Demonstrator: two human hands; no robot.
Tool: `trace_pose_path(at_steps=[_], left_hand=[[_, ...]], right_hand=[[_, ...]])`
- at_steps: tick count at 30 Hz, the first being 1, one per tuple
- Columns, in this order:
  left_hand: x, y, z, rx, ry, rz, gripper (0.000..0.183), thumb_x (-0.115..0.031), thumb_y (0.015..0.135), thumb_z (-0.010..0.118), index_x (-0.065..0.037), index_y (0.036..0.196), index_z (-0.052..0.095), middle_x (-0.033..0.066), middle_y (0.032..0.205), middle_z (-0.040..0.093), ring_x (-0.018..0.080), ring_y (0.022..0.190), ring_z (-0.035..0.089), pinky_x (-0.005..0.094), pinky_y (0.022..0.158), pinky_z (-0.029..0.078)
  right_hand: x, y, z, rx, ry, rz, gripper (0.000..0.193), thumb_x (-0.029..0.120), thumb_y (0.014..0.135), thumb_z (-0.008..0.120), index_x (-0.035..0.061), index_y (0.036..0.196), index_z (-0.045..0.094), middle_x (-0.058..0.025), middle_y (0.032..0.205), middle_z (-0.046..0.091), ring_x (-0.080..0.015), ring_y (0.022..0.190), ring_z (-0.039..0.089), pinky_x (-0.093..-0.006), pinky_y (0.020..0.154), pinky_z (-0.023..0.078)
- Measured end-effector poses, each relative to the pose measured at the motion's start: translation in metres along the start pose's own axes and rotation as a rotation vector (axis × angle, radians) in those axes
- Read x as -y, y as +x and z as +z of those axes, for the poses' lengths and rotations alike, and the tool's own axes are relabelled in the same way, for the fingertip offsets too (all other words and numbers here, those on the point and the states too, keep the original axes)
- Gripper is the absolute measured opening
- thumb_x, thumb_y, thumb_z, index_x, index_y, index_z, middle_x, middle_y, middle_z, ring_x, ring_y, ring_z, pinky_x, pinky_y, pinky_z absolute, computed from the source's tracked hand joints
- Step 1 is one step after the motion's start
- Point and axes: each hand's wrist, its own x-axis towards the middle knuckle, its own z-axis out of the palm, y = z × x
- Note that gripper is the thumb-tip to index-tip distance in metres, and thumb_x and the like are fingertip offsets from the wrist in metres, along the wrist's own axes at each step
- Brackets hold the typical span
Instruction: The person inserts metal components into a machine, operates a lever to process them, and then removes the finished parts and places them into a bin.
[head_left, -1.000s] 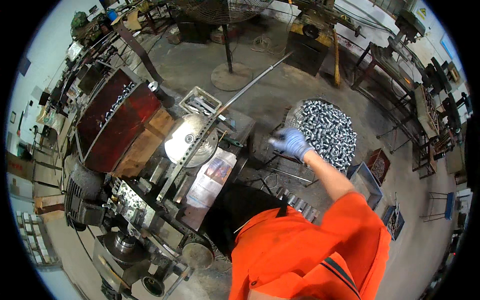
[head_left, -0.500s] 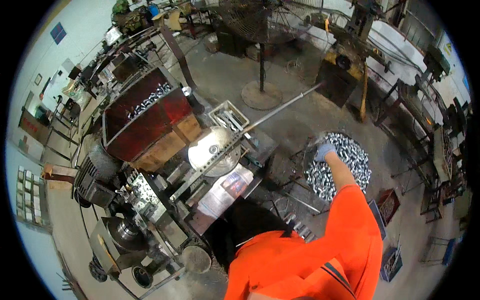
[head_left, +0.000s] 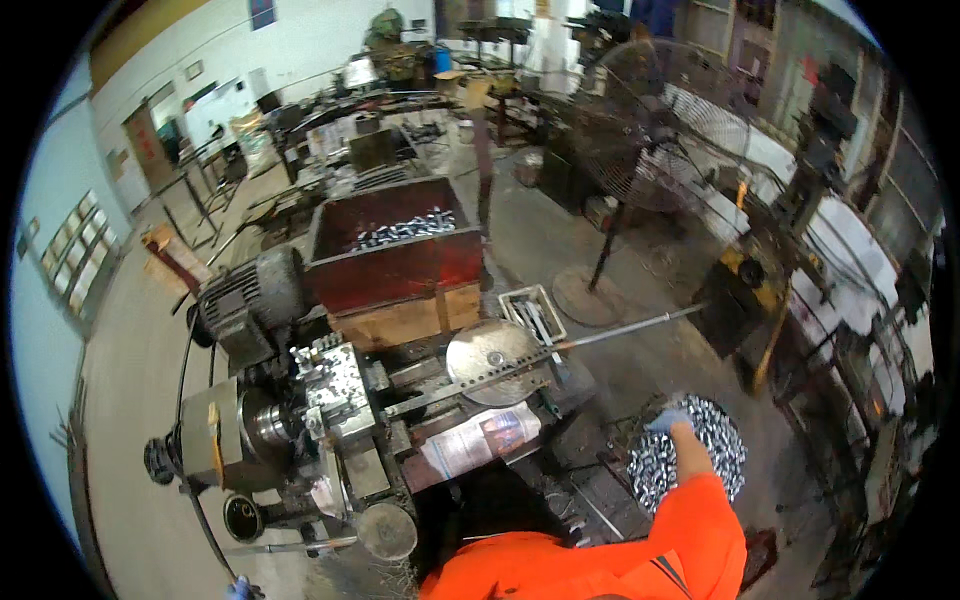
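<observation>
At the right, my right hand [head_left: 668,420], in a grey-blue glove, reaches down into a round tub heaped with small shiny metal cylinders [head_left: 715,455]. Its fingers are blurred against the pieces, so whether they grip any is not visible. Down at the lower left edge shows a bit of my left hand [head_left: 240,589], in a blue glove, beside the end of a long dark bar [head_left: 205,520]. Most of that hand is cut off. Left of my body stands a lathe-like machine with a round metal chuck [head_left: 270,425] and a tool block [head_left: 340,385].
A red metal bin [head_left: 395,268] holding more cylinders stands behind the machine. A perforated bar [head_left: 470,385] with a long rod crosses a round metal disc [head_left: 490,350]. Beyond are a small white tray [head_left: 535,312] and a pedestal fan [head_left: 610,240]. A motor [head_left: 250,300] sits left.
The view has tilted up and turned left, so the machine and tub appear lower and the back wall shows. My right hand stays at the tub; part of my left hand has come into view.
</observation>
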Motion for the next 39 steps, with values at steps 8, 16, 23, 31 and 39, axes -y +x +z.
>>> trace_pose_path(at_steps=[8, 16, 23, 31, 39], left_hand=[[0.010, -0.024, 0.015, -0.043, 0.012, 0.067, 0.028, -0.026, 0.079, 0.065, -0.001, 0.086, 0.055, 0.0083, 0.063, 0.057, 0.0174, 0.051, 0.055, 0.0305, 0.047, 0.046], [-0.017, -0.037, 0.036, -0.132, 0.133, 0.070, 0.032, -0.028, 0.078, 0.065, 0.000, 0.093, 0.059, 0.0084, 0.069, 0.059, 0.0153, 0.059, 0.056, 0.0292, 0.054, 0.045], [-0.011, -0.076, 0.034, -0.345, 0.861, 0.086, 0.037, -0.037, 0.076, 0.062, -0.007, 0.097, 0.062, 0.0177, 0.085, 0.063, 0.0340, 0.081, 0.061, 0.0418, 0.070, 0.047], [-0.008, -0.100, 0.035, -0.399, 0.940, 0.040, 0.040, -0.040, 0.077, 0.059, -0.006, 0.098, 0.061, 0.0193, 0.086, 0.063, 0.0359, 0.083, 0.060, 0.0445, 0.074, 0.046], [-0.016, -0.100, 0.039, -0.338, 0.888, -0.027, 0.040, -0.042, 0.079, 0.056, -0.007, 0.098, 0.060, 0.0194, 0.087, 0.062, 0.0364, 0.084, 0.059, 0.0453, 0.074, 0.045]], right_hand=[[0.059, -0.065, -0.037, -0.212, 1.651, -0.361, 0.028, 0.030, 0.083, 0.063, 0.0023, 0.085, 0.066, -0.0016, 0.076, 0.061, -0.0103, 0.066, 0.055, -0.0256, 0.064, 0.046], [0.305, -0.210, -0.169, -0.185, 1.010, -1.167, 0.026, 0.018, 0.068, 0.065, -0.0017, 0.084, 0.068, -0.0114, 0.081, 0.067, -0.0216, 0.091, 0.058, -0.0355, 0.090, 0.038], [0.492, -0.317, -0.240, -0.368, 0.489, -1.878, 0.025, 0.020, 0.068, 0.075, 0.0073, 0.089, 0.069, -0.0165, 0.111, 0.058, -0.0321, 0.100, 0.057, -0.0363, 0.087, 0.046], [0.610, -0.346, -0.231, -0.359, -0.345, -1.587, 0.052, 0.055, 0.073, 0.059, 0.0046, 0.082, 0.068, -0.0184, 0.071, 0.063, -0.0327, 0.076, 0.061, -0.0375, 0.077, 0.046], [0.625, -0.326, -0.215, -0.128, -0.010, -1.565, 0.062, 0.060, 0.069, 0.060, -0.0003, 0.081, 0.066, -0.0228, 0.076, 0.062, -0.0370, 0.074, 0.060, -0.0407, 0.071, 0.048]])
